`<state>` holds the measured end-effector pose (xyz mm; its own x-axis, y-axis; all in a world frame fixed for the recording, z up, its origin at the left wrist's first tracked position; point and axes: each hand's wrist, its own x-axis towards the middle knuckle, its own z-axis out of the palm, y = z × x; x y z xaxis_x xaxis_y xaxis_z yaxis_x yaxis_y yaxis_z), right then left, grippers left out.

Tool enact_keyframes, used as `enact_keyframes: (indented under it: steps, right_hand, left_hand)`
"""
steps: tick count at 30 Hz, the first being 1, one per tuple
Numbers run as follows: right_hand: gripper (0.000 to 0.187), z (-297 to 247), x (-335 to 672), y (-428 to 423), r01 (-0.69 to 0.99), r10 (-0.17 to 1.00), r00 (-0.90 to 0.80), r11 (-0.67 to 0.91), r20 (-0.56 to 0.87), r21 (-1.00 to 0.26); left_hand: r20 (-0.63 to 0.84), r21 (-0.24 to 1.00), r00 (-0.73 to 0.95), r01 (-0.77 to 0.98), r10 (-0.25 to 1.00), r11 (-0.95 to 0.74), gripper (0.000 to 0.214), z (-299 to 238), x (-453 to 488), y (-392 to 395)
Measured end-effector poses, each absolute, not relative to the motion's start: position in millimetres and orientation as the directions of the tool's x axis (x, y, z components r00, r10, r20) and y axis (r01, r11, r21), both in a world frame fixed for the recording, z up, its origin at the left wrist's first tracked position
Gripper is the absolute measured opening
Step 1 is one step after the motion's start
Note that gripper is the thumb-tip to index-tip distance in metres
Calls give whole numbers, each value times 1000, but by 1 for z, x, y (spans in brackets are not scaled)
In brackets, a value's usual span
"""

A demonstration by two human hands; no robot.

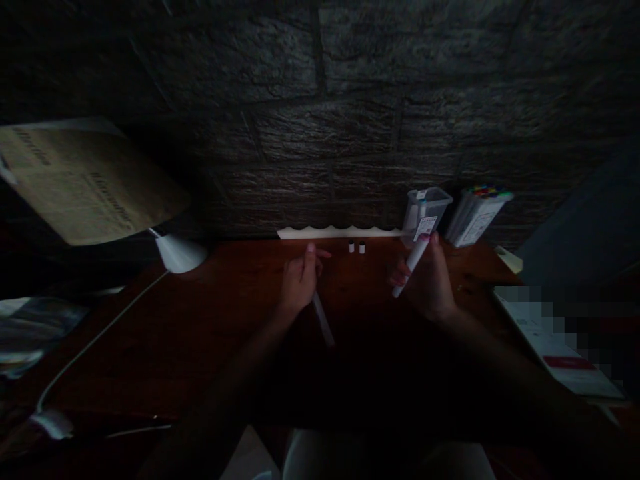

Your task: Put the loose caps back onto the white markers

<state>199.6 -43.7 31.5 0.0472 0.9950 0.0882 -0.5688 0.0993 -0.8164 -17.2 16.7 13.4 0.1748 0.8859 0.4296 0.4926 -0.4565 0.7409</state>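
Observation:
My right hand (433, 283) is closed around a white marker (413, 263) with a pink upper end, tilted up to the right. The thumb lies near the pink end. My left hand (299, 279) is curled, with the thumb up and one finger pointing right. From under its palm a slim whitish pen-like stick (323, 320) slants down toward me; it is dim and blurred. Two small white caps with dark tops, a left cap (351, 247) and a right cap (362, 247), stand on the wooden desk (240, 287) between and beyond my hands.
At the back right stand a clear plastic box (413, 217) with little in it and a box of coloured markers (477, 217). A lamp (180, 253) with a printed shade is at left, its cord along the desk. A white wavy strip (325, 233) lies against the brick wall.

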Motion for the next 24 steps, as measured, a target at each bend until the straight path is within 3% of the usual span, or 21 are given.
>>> enact_keyframes:
  steps: [7,11,14,18,24]
  right_hand:
    - [33,16,202,-43,-323,990,17,136,138,-937]
    - [24,24,201,-44,-479,989,-19,117,144,-870]
    - [35,34,203,-45,-614,997,-29,42,76,-788]
    - [56,36,209,-45,-615,998,-68,-47,-6,-787]
    - [50,25,207,-44,-599,998,-38,-68,-56,-798]
  left_hand:
    - [453,693,200,534,869,-484,62,14,-17,16]
    - [440,700,190,539,878,-468,62,13,-18,17]
    - [441,701,188,538,878,-468,62,14,-19,17]
    - [453,690,201,538,869,-484,61,16,-19,17]
    - [461,689,201,533,864,-491,58,14,-18,17]
